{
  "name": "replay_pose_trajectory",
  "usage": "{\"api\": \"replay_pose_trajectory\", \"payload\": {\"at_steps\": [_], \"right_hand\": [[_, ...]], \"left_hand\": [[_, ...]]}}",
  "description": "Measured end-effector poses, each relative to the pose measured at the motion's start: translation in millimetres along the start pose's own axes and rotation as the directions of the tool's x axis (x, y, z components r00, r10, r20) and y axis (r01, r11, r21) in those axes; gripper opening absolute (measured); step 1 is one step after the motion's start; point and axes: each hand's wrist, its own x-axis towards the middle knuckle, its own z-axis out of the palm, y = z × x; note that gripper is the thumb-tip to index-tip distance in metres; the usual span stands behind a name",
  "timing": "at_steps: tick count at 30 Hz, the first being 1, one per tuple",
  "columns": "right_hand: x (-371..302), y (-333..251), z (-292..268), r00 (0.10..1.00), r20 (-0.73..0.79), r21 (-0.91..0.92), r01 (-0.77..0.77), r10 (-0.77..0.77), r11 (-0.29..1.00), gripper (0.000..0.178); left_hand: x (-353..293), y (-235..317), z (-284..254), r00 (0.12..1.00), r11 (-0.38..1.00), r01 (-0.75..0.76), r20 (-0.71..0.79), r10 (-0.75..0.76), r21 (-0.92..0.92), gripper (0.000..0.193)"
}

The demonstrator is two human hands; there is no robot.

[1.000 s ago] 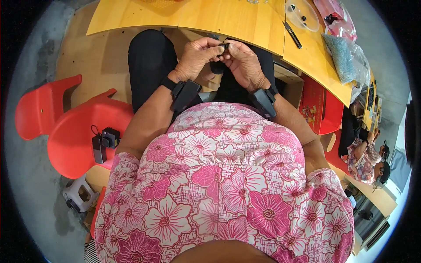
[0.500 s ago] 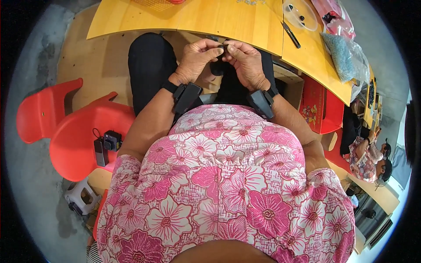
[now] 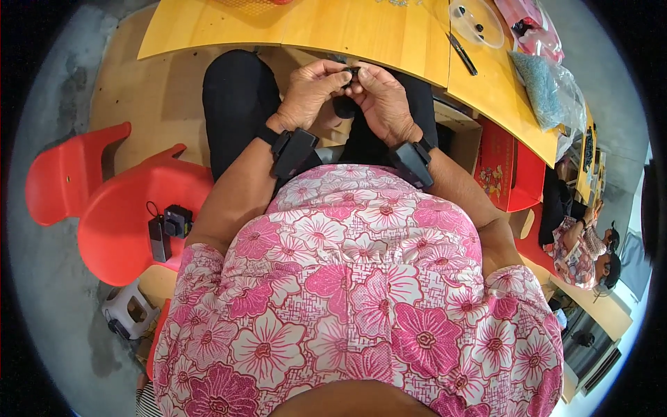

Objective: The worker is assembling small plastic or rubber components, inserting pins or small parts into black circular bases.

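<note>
A small dark piece point(image 3: 352, 74) is pinched between my two hands, just off the near edge of the yellow table point(image 3: 368, 31). My left hand point(image 3: 310, 90) closes thumb and forefinger on its left side. From the other side my right hand point(image 3: 381, 99) grips it the same way. Fingers cover most of the piece, so its exact kind cannot be made out. Each wrist wears a black strapped device. On the table to the right lie a black pen-like tool point(image 3: 461, 53) and a clear round plastic dish point(image 3: 476, 24) with a few small black pieces.
A bag of bluish-grey granules point(image 3: 536, 90) lies on the table's right side. Below it stand a red box point(image 3: 501, 167) and an open cardboard carton point(image 3: 455, 132). Red chairs point(image 3: 114, 222) are at my left, one bearing a small black device point(image 3: 178, 221). Another person point(image 3: 580, 254) sits far right.
Both hands still pinch the small dark piece. My right hand has shifted slightly left and turned a little; more of the dark piece shows between the fingertips.
</note>
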Motion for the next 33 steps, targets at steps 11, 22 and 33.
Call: {"api": "replay_pose_trajectory", "payload": {"at_steps": [11, 22, 33], "right_hand": [[-1.7, -9.1, 6.5, 0.998, -0.044, -0.116, 0.036, -0.042, 0.993, 0.017], [-1.1, -9.4, 9.5, 0.914, 0.042, -0.656, 0.329, -0.403, 0.679, 0.013], [-2.1, -12.5, 7.8, 0.984, -0.051, -0.364, 0.142, -0.172, 0.921, 0.015]], "left_hand": [[-2.2, 3.9, 3.0, 0.999, 0.986, -0.045, -0.009, 0.047, 0.158, 0.018], [-3.5, 3.4, 3.3, 0.999, 0.986, 0.000, -0.038, 0.007, 0.166, 0.019], [-1.1, 0.9, -3.7, 0.999, 0.997, 0.035, 0.035, -0.037, 0.064, 0.018]]}}
